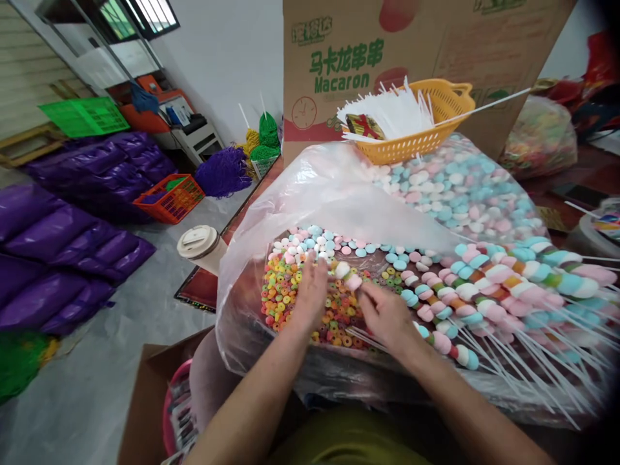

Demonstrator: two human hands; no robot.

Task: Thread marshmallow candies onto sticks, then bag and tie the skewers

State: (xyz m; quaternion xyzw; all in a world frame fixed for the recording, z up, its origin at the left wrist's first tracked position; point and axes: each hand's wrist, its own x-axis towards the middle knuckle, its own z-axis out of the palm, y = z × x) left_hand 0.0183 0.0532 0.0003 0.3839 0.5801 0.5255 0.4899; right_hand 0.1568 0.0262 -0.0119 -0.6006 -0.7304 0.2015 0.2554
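My right hand (385,313) is closed around a candy skewer (347,276), with white, pink and green pieces threaded near its tip. My left hand (312,287) is just left of that tip, fingers stretched out over the border between two candy piles; its fingertips are slightly blurred. Beneath both hands lie ring gummies (283,297) in red, orange, yellow and green. Behind them are loose marshmallow discs (314,240) in white, pink and blue. A heap of filled skewers (504,278) lies to the right, white sticks pointing toward me.
A clear plastic bag (320,187) covers more marshmallows behind. On it stands a yellow basket (402,152) of white sticks, before a large cardboard box (334,39). A lidded paper cup (201,248) stands at the table's left edge. Purple bundles (62,252) lie on the left.
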